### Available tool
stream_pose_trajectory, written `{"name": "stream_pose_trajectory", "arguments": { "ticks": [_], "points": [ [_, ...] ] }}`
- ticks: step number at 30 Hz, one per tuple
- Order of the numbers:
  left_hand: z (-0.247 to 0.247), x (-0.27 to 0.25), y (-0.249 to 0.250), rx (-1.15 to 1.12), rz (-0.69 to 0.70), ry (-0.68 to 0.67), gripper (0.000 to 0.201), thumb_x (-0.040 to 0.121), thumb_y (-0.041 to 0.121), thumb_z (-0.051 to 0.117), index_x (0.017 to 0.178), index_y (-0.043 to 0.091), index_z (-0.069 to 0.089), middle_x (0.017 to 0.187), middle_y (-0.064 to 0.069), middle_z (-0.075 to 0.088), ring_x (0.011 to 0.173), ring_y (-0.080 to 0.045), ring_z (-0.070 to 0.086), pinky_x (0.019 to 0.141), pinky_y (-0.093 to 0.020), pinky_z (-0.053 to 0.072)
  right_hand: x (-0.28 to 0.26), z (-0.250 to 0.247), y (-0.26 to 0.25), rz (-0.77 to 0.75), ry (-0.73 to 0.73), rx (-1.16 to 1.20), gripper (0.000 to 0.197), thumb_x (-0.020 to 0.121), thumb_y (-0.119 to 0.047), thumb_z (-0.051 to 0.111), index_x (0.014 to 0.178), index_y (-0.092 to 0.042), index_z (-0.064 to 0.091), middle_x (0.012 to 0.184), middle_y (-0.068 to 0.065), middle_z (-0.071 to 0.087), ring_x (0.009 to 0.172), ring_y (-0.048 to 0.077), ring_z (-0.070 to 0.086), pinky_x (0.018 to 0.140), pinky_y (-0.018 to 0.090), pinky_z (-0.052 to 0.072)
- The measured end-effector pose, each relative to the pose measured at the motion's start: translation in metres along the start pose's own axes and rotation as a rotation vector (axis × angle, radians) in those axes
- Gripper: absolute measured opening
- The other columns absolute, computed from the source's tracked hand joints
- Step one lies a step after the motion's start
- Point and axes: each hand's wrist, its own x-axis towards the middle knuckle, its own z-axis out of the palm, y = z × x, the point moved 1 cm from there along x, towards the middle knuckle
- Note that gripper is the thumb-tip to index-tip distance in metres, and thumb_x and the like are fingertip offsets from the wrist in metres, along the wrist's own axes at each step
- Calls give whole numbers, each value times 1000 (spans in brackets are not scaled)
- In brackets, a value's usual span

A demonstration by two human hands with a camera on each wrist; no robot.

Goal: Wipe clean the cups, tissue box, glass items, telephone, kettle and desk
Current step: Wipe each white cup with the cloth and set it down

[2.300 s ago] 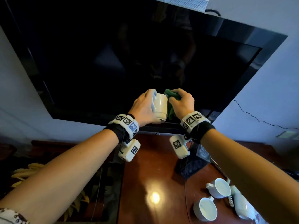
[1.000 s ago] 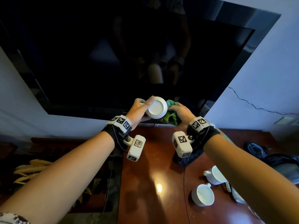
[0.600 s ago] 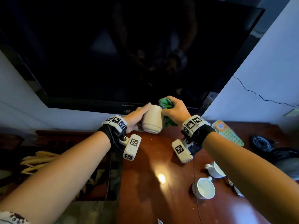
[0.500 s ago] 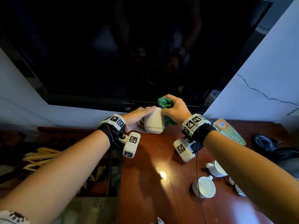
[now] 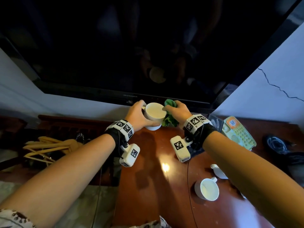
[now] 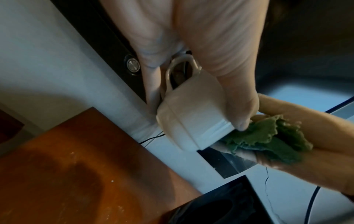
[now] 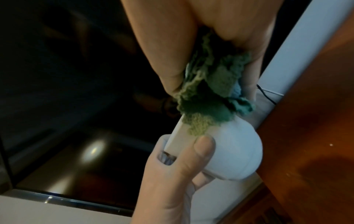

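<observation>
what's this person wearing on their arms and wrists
Both forearms are bare. Each wrist has a black strap under a band of white blocks printed with black square markers, and a white boxy camera hangs below on a thin black cable. A patterned sleeve edge shows at bottom left.

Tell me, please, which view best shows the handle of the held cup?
The left wrist view: the cup's handle shows as a full loop. In the head view only a sliver shows beside the left hand; the right wrist view hides it.
</observation>
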Motion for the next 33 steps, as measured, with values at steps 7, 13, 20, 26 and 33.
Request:
{"name": "stream_pose_trajectory", "arguments": {
  "ticks": [7, 13, 20, 26, 33],
  "points": [
    [17, 10, -29, 165, -22, -141, 76, 52, 48, 96, 104, 16, 51, 108, 2, 51, 96, -21, 55, 76, -39, 51, 15, 18, 19, 73, -5, -324, 44, 74, -18, 76, 115, -16, 61, 105, 8, 65, 96, 26, 63, 76, 33, 54],
    [19, 18, -54, 499, -13, -290, 92, 59, 71, 81, 132, 26, 47, 128, 4, 55, 114, -20, 54, 87, -41, 50, 33, 46, 38, 75, -20, -435, 43, 79, -13, 71, 120, -15, 60, 112, 10, 64, 93, 23, 57, 72, 28, 45],
    [26, 26, -95, 492, -112, -279, 93, 63, 62, 84, 140, 24, 48, 128, -2, 58, 112, -29, 59, 89, -45, 52, 61, 80, 62, 171, -112, -396, 51, 82, -13, 69, 130, -17, 52, 118, 11, 60, 93, 24, 54, 69, 27, 45],
    [30, 43, -125, 490, -194, -266, 91, 66, 54, 87, 142, 25, 47, 132, -5, 56, 117, -33, 58, 89, -43, 49, 83, 100, 74, 241, -131, -356, 55, 83, -15, 69, 134, -15, 48, 120, 11, 60, 108, 31, 59, 76, 31, 49],
    [36, 56, -145, 456, -248, -265, 93, 66, 49, 88, 145, 23, 46, 134, -11, 55, 119, -36, 57, 92, -47, 50, 101, 113, 81, 261, -129, -401, 59, 82, -11, 67, 137, -18, 47, 122, 11, 61, 111, 31, 59, 77, 29, 47]
  ]
}}
